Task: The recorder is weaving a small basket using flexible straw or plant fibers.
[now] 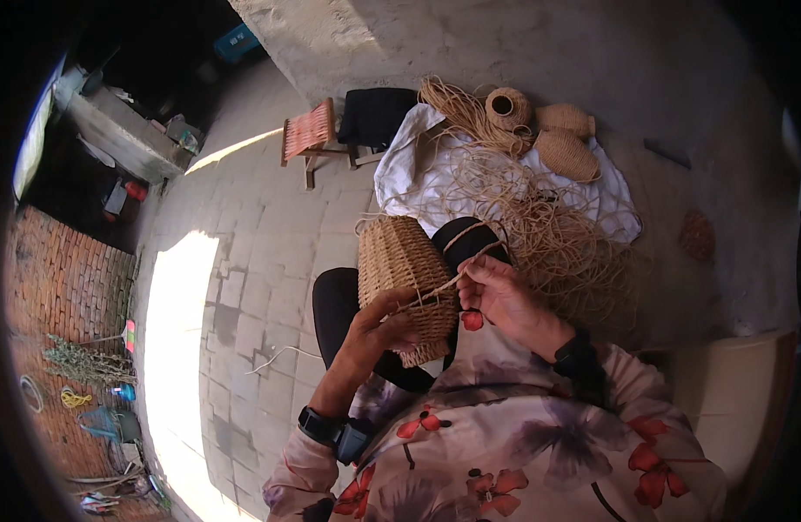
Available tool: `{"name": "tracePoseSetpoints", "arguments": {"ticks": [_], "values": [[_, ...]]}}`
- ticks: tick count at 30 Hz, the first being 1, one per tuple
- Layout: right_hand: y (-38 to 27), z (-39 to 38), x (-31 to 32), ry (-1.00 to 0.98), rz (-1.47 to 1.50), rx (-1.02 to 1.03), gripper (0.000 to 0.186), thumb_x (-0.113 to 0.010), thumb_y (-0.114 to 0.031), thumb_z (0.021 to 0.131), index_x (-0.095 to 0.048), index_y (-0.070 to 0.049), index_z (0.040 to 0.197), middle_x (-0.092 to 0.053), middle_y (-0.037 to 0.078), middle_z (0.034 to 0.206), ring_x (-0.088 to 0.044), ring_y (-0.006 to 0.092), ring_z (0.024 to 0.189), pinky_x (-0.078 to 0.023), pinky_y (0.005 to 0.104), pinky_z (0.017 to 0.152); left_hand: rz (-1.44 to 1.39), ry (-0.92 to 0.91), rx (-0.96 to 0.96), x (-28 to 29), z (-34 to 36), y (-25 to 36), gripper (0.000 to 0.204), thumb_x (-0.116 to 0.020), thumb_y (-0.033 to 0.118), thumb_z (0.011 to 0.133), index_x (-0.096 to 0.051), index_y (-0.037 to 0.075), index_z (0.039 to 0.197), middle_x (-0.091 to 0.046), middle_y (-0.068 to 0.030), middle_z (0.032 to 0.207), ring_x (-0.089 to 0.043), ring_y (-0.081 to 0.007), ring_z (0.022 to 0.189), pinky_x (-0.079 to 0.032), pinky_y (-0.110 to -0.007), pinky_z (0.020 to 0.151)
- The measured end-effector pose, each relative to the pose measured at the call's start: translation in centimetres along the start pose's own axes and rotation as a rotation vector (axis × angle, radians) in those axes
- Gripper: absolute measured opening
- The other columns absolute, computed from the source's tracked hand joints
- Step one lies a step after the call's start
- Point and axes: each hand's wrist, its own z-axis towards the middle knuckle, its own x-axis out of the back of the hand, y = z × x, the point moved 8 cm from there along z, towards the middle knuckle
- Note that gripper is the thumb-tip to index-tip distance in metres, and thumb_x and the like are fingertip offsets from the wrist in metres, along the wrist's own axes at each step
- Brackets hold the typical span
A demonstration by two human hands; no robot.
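Note:
A tan woven basket (398, 252) lies tilted across my lap, its narrower end toward me. My left hand (378, 335) is closed round its near part, the thumb and fingers pressing on the weave. From the basket's right side a twisted cord (448, 285) runs up to my right hand (502, 294), which pinches it between thumb and fingers a short way from the basket. Part of that cord loops over my dark-trousered knee (470, 248). The far end of the basket shows loose strand ends; its underside is hidden against my legs.
Ahead on the right, a white cloth (409, 178) bears a tangled heap of cord (552, 235) and several finished woven vessels (567, 155). A folding stool (309, 130) stands beside a dark seat (376, 117). One loose strand (283, 355) lies on the paving at left, before a brick wall (65, 287).

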Motion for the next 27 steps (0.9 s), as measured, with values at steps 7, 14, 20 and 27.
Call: {"name": "tracePoseSetpoints", "arguments": {"ticks": [7,14,20,27], "values": [[-2.1,-0.1,-0.2,-0.015,0.061,0.112,0.010,-0.058,-0.018,0.091,-0.058,-0.009,0.095,-0.061,0.003,0.091,-0.059,0.0107,0.079,-0.049,0.0269,0.071,-0.075,0.288,-0.087,1.9,0.5,-1.7,0.020,-0.050,0.004,0.090,-0.052,0.005,0.110,-0.061,-0.0097,0.088,-0.063,-0.0139,0.071,-0.055,-0.027,0.062],[-2.8,0.0,-0.3,0.020,0.102,0.128,0.011,-0.059,-0.017,0.090,-0.058,-0.007,0.094,-0.061,0.004,0.089,-0.060,0.0129,0.078,-0.051,0.0274,0.070,-0.351,0.511,-0.235,4.1,-0.3,-2.9,0.011,-0.052,0.003,0.089,-0.049,0.007,0.099,-0.057,-0.0021,0.084,-0.061,-0.0122,0.068,-0.052,-0.024,0.062],[0.9,-0.4,0.5,0.077,-0.113,-0.110,0.014,-0.063,-0.016,0.088,-0.058,-0.005,0.096,-0.060,0.004,0.080,-0.062,0.0134,0.071,-0.054,0.0273,0.065,-0.393,0.509,-0.258,2.3,-1.2,-4.7,0.011,-0.053,0.005,0.090,-0.048,0.008,0.100,-0.057,-0.0039,0.091,-0.061,-0.0139,0.078,-0.051,-0.028,0.073],[1.5,-0.6,-0.3,0.145,-0.232,-0.038,0.021,-0.060,-0.013,0.089,-0.059,0.000,0.106,-0.059,0.003,0.082,-0.060,0.0106,0.069,-0.053,0.0240,0.062,-0.408,0.493,-0.230,1.7,-1.3,-5.3,0.014,-0.055,0.007,0.090,-0.048,0.008,0.102,-0.056,-0.0042,0.095,-0.061,-0.0151,0.081,-0.051,-0.029,0.076]]}}
